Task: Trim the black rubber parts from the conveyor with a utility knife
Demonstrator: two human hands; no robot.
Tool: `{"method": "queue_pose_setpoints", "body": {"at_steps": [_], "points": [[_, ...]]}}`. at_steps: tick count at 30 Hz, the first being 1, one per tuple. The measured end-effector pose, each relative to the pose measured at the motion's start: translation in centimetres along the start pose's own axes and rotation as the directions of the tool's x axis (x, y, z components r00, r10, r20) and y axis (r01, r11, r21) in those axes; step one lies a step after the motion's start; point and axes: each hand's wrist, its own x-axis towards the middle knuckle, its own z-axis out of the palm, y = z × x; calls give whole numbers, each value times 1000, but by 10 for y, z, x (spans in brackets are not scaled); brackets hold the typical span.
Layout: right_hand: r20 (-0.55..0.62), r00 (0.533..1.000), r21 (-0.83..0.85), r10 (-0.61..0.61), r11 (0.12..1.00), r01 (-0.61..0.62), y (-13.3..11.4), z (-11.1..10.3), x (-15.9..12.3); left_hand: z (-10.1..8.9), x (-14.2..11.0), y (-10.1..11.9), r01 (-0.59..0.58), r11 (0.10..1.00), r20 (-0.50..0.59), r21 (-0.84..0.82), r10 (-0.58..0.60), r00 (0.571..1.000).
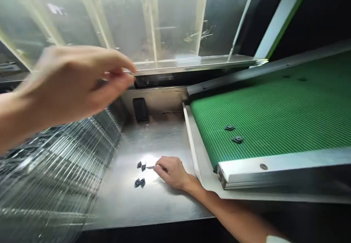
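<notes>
My right hand (172,171) rests on a shiny steel table (153,202), fingers pinched round a thin metal tool (150,167) whose tip points at small black parts. Two of these black parts (141,166) lie by the tip, and another joined pair (139,182) lies just below. My left hand (74,83) is raised high at the left, blurred, thumb and fingertips pressed together; whether anything is in the pinch I cannot make out. It hovers over a ribbed clear plastic tray (55,169).
A green ribbed conveyor belt (274,115) slopes at the right, carrying two black parts (234,133). Its metal frame (282,169) borders the table. A clear guard panel (153,23) stands behind, with a black slot (140,109) in the back wall.
</notes>
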Motion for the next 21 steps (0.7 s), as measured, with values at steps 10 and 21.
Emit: {"method": "queue_pose_setpoints", "body": {"at_steps": [10,21], "points": [[22,999,-45,-45,998,45,1,0,-8,266,36,59,-255,965,611,66,163,775],[83,995,-88,-58,994,65,-1,-4,-9,296,4,60,-395,918,619,43,286,731]]}}
